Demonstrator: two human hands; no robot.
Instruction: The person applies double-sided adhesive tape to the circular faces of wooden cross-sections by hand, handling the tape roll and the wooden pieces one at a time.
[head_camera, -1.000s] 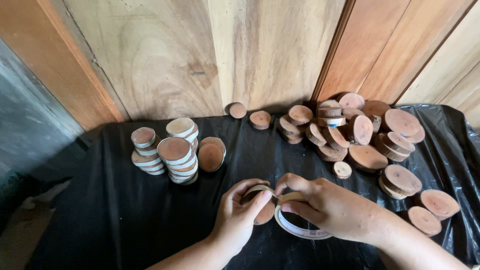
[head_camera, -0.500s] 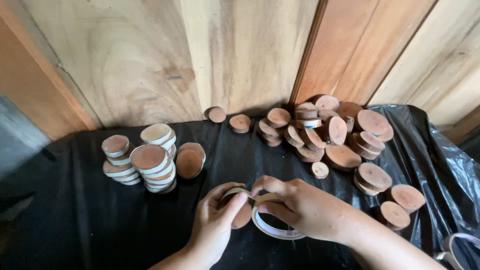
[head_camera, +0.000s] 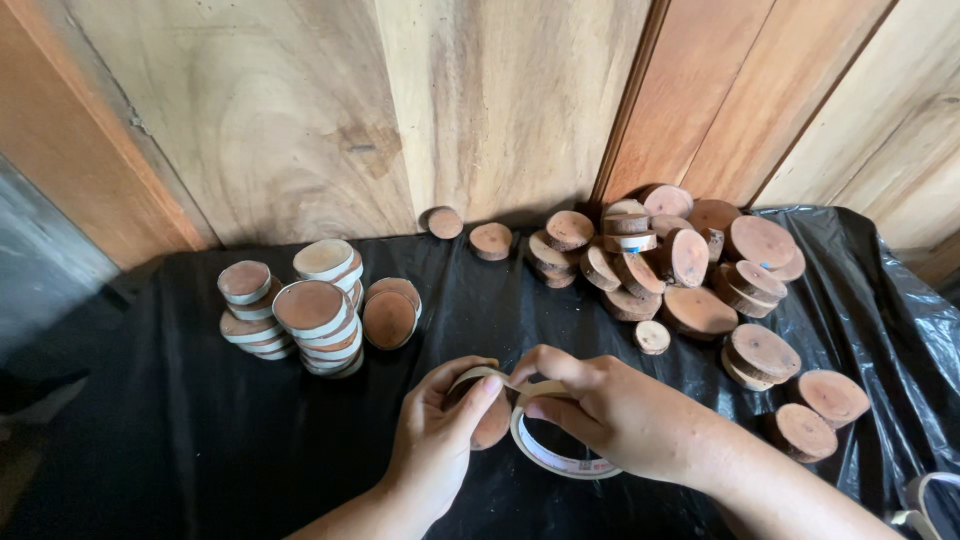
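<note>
The left hand (head_camera: 440, 440) has its grip clamped on a small round reddish-brown wooden disc (head_camera: 492, 425), thumb over the top and fingers curled round the rim, near the front edge of the black plastic-covered surface (head_camera: 150, 440); the right hand (head_camera: 610, 415) pinches the free end of a pale strip drawn from a flat ring-shaped roll of cream adhesive tape (head_camera: 555, 455), its grip closed on that strip; the roll lies flat on the surface just right of the disc and under the right hand, touching or nearly touching the disc; the strip runs leftward from the roll across the disc's edge, so the left hand is the nearer to the disc; taped stacks of wooden discs (head_camera: 300, 310) stand toward the back left, and a loose heap of bare wooden discs (head_camera: 680, 260) lies at the back right against the wooden plank wall (head_camera: 300, 110).
</note>
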